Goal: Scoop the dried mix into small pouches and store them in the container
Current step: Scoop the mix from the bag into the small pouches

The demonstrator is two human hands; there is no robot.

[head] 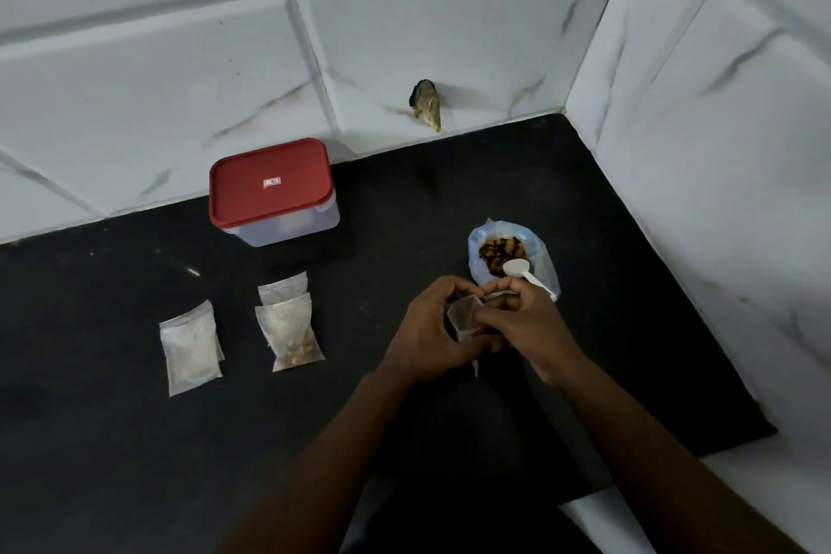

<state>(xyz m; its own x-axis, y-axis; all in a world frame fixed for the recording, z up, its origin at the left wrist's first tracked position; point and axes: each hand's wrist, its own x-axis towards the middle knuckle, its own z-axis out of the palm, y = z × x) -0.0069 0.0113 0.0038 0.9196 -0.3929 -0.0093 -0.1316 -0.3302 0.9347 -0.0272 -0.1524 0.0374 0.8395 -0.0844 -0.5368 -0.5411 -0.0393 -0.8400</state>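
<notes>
Both hands meet over the black counter (pixel 135 441) on a small clear pouch (pixel 463 314). My left hand (pixel 427 328) grips its left side. My right hand (pixel 521 319) pinches its top edge, with the handle of a white plastic spoon (pixel 521 271) tucked under the fingers. The spoon's bowl points up, over an open plastic bag of dried mix (pixel 501 256) just behind my hands. A filled pouch (pixel 290 335) lies to the left, overlapping another pouch (pixel 283 287). Further left lie empty pouches (pixel 191 346). The clear container with a red lid (pixel 272 189) stands closed at the back.
White marble-look tiled walls close the counter at the back and right (pixel 719 148). A broken hole in the tile (pixel 425 103) sits above the counter's back edge. The counter's front right edge ends near a white surface (pixel 674 508).
</notes>
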